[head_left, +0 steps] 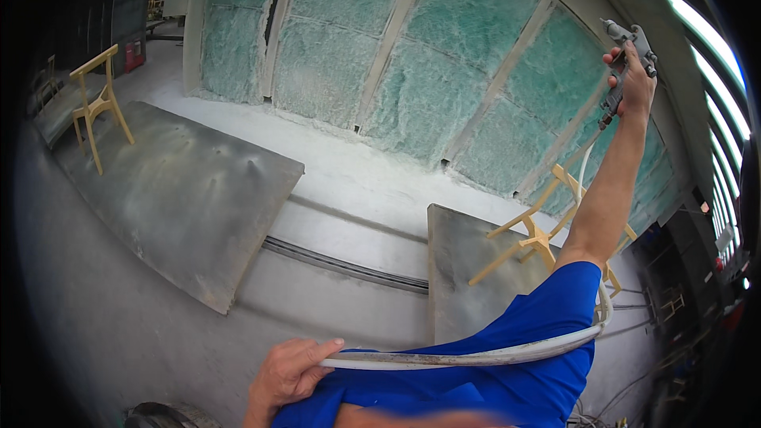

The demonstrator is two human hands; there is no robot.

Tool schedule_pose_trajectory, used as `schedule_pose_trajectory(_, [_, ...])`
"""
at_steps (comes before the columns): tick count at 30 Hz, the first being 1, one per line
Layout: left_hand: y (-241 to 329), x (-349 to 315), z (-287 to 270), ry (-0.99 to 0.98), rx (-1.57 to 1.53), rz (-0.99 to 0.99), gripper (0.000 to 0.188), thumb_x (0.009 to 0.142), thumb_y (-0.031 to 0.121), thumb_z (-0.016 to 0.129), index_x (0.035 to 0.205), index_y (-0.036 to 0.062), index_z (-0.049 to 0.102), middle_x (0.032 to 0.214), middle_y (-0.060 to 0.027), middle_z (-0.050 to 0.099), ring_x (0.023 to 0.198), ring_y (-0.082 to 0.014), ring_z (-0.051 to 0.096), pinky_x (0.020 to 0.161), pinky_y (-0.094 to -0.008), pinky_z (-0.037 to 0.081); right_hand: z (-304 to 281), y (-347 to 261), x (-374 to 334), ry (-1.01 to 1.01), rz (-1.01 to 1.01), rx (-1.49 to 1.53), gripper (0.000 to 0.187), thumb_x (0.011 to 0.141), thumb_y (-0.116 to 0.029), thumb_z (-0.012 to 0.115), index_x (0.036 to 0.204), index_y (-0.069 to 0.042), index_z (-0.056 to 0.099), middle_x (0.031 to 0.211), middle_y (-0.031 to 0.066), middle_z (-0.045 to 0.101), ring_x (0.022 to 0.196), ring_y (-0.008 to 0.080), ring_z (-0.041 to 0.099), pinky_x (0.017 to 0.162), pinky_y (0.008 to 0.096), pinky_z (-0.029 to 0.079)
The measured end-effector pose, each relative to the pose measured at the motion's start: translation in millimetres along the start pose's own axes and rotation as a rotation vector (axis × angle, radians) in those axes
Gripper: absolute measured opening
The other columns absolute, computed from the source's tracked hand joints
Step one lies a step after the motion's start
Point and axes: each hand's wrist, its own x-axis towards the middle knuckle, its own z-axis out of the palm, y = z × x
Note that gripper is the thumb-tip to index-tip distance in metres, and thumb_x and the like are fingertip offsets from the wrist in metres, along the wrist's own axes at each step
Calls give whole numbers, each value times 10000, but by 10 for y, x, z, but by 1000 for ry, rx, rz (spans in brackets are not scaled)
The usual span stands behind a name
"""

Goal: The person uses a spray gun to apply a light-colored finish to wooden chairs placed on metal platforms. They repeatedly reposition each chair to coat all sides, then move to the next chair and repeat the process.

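Observation:
My right hand (pixel 634 87) is raised at the far upper right, its fingers wrapped round the handle of a grey metal spray gun (pixel 640 41). A pale hose (pixel 584 170) hangs from the gun beside my forearm. Low in the view, my left hand (pixel 289 372) is closed round whitish, stained hoses (pixel 476 360). They run across my blue shirt and bend near my right elbow. Past my right forearm is a bare wooden chair frame (pixel 537 239), partly hidden by the arm. It stands over a grey metal sheet (pixel 468 269).
Another wooden chair frame (pixel 101 103) stands on a large, dented metal sheet (pixel 182 198) at the left. A dark rail (pixel 349 268) crosses the floor between the sheets. Behind rises a wall of green, white-dusted filter panels (pixel 341 63). Cables (pixel 622 400) lie at the lower right.

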Motion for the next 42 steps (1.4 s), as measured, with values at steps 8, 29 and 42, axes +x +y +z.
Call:
schedule_pose_trajectory(8, [-392,-187,-751,18,-58,-77,486,827,30,758,1303,73,674,751,-120,616,639,-291,581,618,-384,480,777,-316,-149,3,-49,-181,215,977,-285,681,1064,-88,680,858,17,704,739,101,704,490,250,451])
schedule_pose_trajectory(29, [-767,-900,-2867,-127,-338,17,480,821,-16,738,1290,68,676,899,-133,702,739,-310,649,678,-379,511,1713,-2428,-694,82,84,-429,251,980,-329,670,1110,-120,719,924,-4,727,791,85,714,544,242,445])
schedule_pose_trajectory(42, [-887,-1246,-3436,-37,-191,-75,468,854,79,743,1316,100,673,794,-108,615,706,-316,584,657,-416,463,2029,-1969,-360,-66,148,-188,386,990,-306,675,1315,-100,651,1049,52,730,882,142,716,636,255,456])
